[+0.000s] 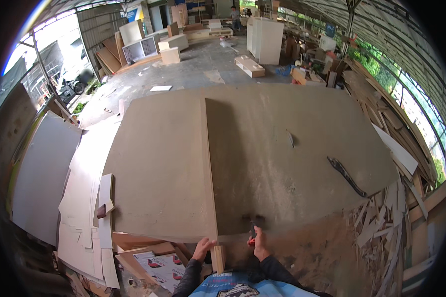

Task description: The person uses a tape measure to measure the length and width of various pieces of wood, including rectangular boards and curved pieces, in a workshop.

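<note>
A large brown sheet (292,198) lies flat in front of me, with a long narrow wood strip (208,148) running away from me across it and a dark shadow along its right side. At the strip's near end a short pale wood block (218,259) sticks out toward me. My left hand (202,249) is beside this end, fingers stretched out and touching the strip's edge. My right hand (259,245) is closed around the red and black handle of a hammer (254,221), whose dark head is blurred above the sheet's near edge.
A black curved tool (347,176) and a small pointed grey piece (291,139) rest on the sheet's right part. Wood offcuts (381,218) pile up at the right. White panels (47,168) lean at the left. Cabinets (265,39) stand farther back, near a distant person (235,19).
</note>
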The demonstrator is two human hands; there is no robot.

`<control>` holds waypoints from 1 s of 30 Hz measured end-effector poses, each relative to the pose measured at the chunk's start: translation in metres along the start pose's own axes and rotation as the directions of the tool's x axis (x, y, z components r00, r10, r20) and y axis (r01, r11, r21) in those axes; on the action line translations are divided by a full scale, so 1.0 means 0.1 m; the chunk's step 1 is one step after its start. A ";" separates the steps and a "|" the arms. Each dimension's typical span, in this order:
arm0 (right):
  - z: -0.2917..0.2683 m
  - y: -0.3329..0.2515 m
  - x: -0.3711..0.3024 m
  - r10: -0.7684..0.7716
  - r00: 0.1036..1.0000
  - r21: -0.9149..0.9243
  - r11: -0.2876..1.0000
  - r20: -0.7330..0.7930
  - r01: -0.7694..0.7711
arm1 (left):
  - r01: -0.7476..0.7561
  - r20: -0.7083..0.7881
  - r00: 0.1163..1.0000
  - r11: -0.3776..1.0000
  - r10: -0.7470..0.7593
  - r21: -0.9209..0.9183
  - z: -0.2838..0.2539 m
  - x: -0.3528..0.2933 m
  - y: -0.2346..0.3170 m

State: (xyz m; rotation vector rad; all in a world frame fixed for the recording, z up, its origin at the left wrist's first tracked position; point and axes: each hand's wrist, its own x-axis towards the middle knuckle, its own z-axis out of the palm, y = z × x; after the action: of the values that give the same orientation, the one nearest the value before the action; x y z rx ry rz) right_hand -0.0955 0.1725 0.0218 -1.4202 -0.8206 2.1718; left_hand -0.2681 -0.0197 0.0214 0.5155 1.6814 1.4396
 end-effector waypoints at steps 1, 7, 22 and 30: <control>0.03 0.09 -0.02 0.004 1.000 -0.017 1.000 -0.018 -0.004 | -0.031 0.033 0.999 0.998 0.029 0.055 -0.06 0.06 -0.07; 0.47 0.20 -0.44 0.044 0.999 -0.046 0.998 0.029 -0.043 | -0.201 0.067 0.979 0.944 0.190 0.260 -0.11 0.07 -0.32; 0.77 0.45 -0.44 -0.167 0.980 -0.073 0.984 -0.108 0.159 | 0.020 0.173 0.985 0.999 -0.025 0.032 -0.17 0.12 -0.26; 0.83 0.29 -0.35 -0.142 0.952 0.083 0.982 -0.271 0.171 | 0.173 0.225 0.958 0.984 -0.179 0.047 -0.30 0.10 -0.11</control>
State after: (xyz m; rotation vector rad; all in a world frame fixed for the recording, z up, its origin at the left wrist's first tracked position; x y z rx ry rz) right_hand -0.1584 0.1084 0.0508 -1.4960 -0.6850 1.8300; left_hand -0.2956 -0.0328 0.0070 0.5113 1.5239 1.1837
